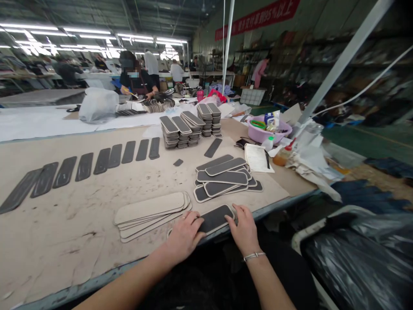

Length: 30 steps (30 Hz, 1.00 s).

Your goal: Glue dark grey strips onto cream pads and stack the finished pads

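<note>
Left fingers (194, 218) and right fingers (238, 211) are grasping a pale-edged panel (215, 218). Similar panels (222, 177) are lying on the tabletop (145, 181)

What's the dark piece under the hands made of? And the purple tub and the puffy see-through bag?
The dark piece looks like matte fabric or foam: flat, grey-black, no shine, with a pale border. I can't tell which.
The purple tub seems to be smooth plastic, with one even colour and a rounded rim.
The puffy bag looks like thin plastic film: cloudy, crinkled and see-through.
</note>
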Tool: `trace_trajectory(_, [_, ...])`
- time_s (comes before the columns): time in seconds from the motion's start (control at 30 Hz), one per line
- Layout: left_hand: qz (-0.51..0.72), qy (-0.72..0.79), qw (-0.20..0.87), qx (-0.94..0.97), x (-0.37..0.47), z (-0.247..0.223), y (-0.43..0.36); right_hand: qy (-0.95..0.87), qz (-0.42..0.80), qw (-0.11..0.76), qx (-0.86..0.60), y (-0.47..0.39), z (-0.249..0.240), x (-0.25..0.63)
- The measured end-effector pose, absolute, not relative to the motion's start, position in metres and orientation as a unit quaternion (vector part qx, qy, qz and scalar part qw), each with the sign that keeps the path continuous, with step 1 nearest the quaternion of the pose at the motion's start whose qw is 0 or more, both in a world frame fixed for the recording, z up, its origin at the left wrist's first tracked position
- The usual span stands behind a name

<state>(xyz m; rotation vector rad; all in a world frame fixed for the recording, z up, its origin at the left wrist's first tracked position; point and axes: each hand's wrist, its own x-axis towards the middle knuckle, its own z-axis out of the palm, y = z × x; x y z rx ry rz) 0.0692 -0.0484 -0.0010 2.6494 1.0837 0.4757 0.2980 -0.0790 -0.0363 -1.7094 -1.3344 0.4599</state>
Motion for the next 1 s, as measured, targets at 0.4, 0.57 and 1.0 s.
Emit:
trace_trajectory(0.4, [0.188,0.342,0.111,0.914,0.077,-0.022,-0.062,-0.772,0.122,0.280,-0.557,-0.080,-0.031,0.314])
trace_trajectory(0.57, [0.195,0.347,0.122,0.909,0.078,-0.024,-0.063,-0.765,0.112,0.288,-0.565,-0.082,-0.034,0.314])
trace_trajectory(1.0, [0.202,0.339,0.114,0.912,0.079,-0.018,-0.063,-0.760,0.083,0.252,-0.593,-0.085,-0.035,0.314])
